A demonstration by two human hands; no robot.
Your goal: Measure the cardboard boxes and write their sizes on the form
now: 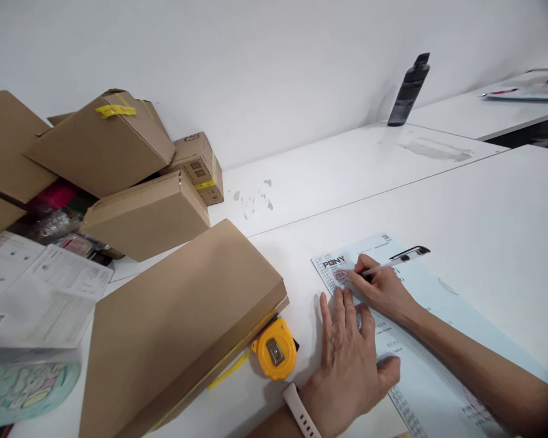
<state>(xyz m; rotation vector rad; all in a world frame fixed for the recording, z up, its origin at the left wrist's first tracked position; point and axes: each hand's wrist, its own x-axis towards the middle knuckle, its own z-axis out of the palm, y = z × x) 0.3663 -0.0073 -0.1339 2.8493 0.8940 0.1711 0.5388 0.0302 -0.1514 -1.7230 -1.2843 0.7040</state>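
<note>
A pale blue printed form (420,298) lies on the white table, with the word PONY and a red stamp near its far left corner. My right hand (381,286) is closed round a clear pen (395,261) with a black clip, its tip hidden near the sheet's upper left. My left hand (347,359) rests flat, fingers spread, on the form's left edge and the table beside it. Left of that hand sits a yellow tape measure (275,349), right against a flat cardboard box (182,322).
Several cardboard boxes (105,140) are heaped at the left by the wall. A white labelled parcel (41,292) lies at the left edge, above a pale green patterned object (30,389). A dark bottle (408,91) stands at the back right.
</note>
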